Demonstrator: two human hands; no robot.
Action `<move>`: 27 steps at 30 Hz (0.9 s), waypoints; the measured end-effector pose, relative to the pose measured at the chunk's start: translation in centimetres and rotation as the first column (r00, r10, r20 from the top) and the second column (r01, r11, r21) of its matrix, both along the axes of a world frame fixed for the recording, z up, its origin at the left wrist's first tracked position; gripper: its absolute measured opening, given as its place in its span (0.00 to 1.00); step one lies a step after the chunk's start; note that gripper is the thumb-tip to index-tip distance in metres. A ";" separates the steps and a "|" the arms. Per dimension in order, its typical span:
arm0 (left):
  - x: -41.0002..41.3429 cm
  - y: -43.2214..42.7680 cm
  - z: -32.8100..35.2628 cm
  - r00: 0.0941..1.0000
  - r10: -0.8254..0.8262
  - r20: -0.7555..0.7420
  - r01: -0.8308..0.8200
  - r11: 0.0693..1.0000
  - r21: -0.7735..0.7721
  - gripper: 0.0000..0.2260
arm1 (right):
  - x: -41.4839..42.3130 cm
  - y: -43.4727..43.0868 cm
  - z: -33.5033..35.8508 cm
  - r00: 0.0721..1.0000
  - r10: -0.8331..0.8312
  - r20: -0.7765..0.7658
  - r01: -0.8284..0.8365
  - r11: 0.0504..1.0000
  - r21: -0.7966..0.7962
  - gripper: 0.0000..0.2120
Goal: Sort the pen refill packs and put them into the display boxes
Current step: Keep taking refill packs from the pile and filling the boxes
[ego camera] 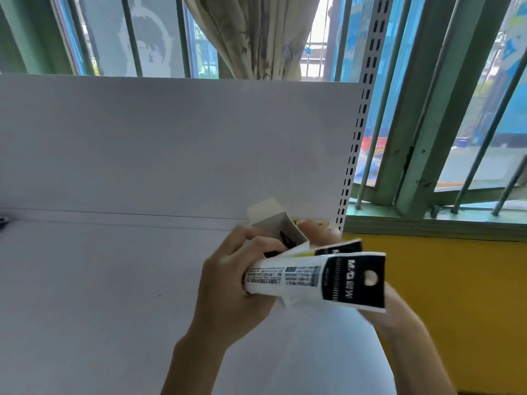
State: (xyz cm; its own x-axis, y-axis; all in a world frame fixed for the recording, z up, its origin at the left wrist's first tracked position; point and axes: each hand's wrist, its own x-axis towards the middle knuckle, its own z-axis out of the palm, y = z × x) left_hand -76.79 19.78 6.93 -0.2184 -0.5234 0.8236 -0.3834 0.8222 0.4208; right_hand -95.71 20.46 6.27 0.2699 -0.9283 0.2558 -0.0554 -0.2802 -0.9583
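Observation:
A bundle of pen refill packs, white with black header cards and a hang hole, lies across both hands above the white shelf. My left hand wraps around the bundle's left end, fingers curled over it. Behind the packs a small open white display box tilts upward, held between the hands. My right hand is under the packs' black ends, mostly hidden by them; its thumb shows beside the box. A second pack with a yellow strip fans out just behind the front one.
The white shelf board and its white back panel fill the left and centre. A perforated upright marks the shelf's right end. A barred window, yellow wall and curtain lie beyond. A dark object sits at the far left edge.

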 end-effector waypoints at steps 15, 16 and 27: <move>0.3 3.4 4.7 0.635 0.171 -0.754 -0.054 0.983 0.177 0.07 | 3.4 -0.3 -1.2 0.905 -0.296 -0.306 0.196 0.928 -0.317 0.30; 0.2 3.2 4.2 0.683 0.189 -0.706 -0.082 0.980 0.184 0.06 | 3.5 -0.2 -1.2 0.900 -0.299 -0.318 0.191 0.925 -0.330 0.30; 0.1 1.9 1.9 0.801 0.460 -0.384 -0.395 0.887 0.239 0.14 | 4.4 0.3 -1.4 0.842 -0.368 -0.395 0.182 0.882 -0.436 0.31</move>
